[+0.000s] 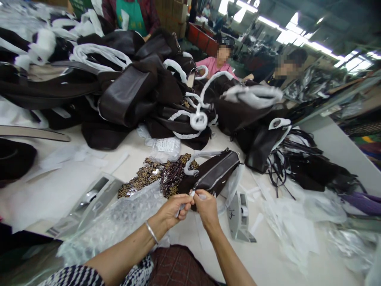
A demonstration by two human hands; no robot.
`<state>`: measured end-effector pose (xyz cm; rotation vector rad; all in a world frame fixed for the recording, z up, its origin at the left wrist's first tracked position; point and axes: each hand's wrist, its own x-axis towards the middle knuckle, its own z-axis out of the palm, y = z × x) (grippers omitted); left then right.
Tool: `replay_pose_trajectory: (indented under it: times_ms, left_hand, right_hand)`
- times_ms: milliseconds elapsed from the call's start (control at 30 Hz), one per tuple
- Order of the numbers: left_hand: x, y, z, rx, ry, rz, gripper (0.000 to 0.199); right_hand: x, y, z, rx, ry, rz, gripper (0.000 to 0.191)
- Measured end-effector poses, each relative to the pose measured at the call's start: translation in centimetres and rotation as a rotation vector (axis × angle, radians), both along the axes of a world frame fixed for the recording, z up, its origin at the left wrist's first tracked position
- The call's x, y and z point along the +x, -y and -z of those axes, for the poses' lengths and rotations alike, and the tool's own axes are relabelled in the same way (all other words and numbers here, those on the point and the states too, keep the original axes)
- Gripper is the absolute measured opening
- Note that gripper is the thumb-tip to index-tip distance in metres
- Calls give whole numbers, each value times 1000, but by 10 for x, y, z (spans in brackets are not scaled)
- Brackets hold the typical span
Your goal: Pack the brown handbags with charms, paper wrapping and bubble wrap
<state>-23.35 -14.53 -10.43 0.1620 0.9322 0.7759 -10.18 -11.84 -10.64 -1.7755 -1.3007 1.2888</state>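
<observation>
A small dark brown handbag [216, 172] lies on the table in front of me, its top zip facing up and its handle wrapped in white. At the bag's near end, both hands meet fingertip to fingertip. My left hand [175, 208] is closed in a pinch on a small white piece [192, 193]. My right hand [206, 206] is pinched shut right beside it, against the bag's end; what lies between its fingers is hidden. Left of the bag is a heap of leopard-patterned pieces [149, 174] in shiny wrapping.
Dark bags [131, 91] with white-wrapped handles pile up across the back. Tape dispensers stand left [89, 198] and right [240, 216] of my hands. Bubble wrap [116, 222] lies near my left forearm, clear plastic [291, 222] to the right. Co-workers, one in a green apron [129, 16], are beyond.
</observation>
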Motion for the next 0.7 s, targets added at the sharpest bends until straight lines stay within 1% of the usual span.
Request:
replay_pose_trajectory:
  times_ms: [100,167,233,300,367,467,533,567,600,633,700]
  left_hand:
    - [2,-1,-2,31,-48,-4,29]
    - [3,0,-4,84,-126,-28,27]
    - [4,2,-4,165,-228,-61,27]
    - [6,3,-3,233,-303,-81,28]
    - [7,4,-1,228,-298,-81,31]
    - [8,3,-3,165,-170,-55,33]
    - [7,1,-6,200,-153,-29,32]
    - [6,0,-8,246,-205,-12,31]
    - [4,0,-9,310,-306,2,30]
    - [2,0,-9,395,-452,12,29]
    - [-2,3,-7,615,-811,39,27]
  right_hand:
    - [1,-1,-4,46,41,-1,24]
    - [1,4,-8,-1,-45,60,19]
    - [0,10,-10,-119,-280,158,21]
    - [-3,17,-12,-240,-588,243,32]
    - [-5,19,-13,-323,-834,261,36]
    - [-7,15,-13,-415,-1001,219,34]
    - [-6,10,-15,-445,-1055,216,37]
    - [-5,9,-16,-447,-1071,218,40]
    - [-4,8,-18,-445,-1077,218,43]
    - [-3,8,-20,-442,-1070,215,44]
    - [-2,8,-26,-442,-1017,217,44]
